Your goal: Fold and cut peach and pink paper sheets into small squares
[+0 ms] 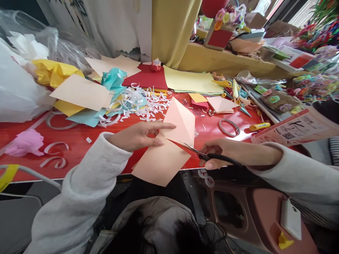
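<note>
A sheet of peach paper (165, 160) is partly cut across, its upper part (180, 118) creased and its lower part hanging over the table's front edge. My left hand (143, 134) pinches the paper at its left side, by the inner end of the cut, with the forefinger stretched along the upper part. Black-handled scissors (203, 154) are gripped in my right hand (225, 153). Their blades lie in the slit between the two parts, pointing left toward my left thumb.
White paper shreds (148, 104) and coloured sheets lie behind the paper on the red table (87, 151). To the right are a roll of tape (229, 127), a yellow glue stick (259, 126) and a printed pink packet (293, 127). A phone (290, 218) rests on a stool below.
</note>
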`<state>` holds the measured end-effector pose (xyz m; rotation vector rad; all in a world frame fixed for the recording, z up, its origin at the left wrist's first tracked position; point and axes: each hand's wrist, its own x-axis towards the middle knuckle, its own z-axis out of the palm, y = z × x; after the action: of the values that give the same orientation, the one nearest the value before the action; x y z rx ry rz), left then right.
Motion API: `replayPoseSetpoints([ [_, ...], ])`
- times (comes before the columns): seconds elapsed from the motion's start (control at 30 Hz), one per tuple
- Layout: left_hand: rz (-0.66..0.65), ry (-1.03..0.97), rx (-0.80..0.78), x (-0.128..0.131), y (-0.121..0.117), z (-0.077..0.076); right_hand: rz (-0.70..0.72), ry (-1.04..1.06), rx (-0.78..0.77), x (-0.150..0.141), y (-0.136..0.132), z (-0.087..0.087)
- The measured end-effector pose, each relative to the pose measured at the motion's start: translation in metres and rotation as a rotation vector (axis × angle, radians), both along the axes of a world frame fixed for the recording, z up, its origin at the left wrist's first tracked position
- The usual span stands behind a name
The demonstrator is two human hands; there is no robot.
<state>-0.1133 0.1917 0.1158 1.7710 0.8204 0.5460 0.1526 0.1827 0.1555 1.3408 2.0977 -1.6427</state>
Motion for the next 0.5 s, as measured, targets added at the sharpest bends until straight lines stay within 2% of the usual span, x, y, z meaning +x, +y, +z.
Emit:
replayPoseSetpoints([
  [0.3, -0.003, -0.029, -0.022, 0.003, 0.0, -0.003, -0.036, 0.023, 0.018, -0.025, -0.002, -0.002],
  [0.4, 0.028, -0.015, 0.001, 0.002, 0.001, -0.003, -0.048, 0.004, 0.059, -0.016, -0.001, -0.003],
  [0.5, 0.05, 0.021, 0.048, 0.001, 0.002, -0.003, -0.063, -0.038, 0.138, 0.005, -0.001, -0.006],
])
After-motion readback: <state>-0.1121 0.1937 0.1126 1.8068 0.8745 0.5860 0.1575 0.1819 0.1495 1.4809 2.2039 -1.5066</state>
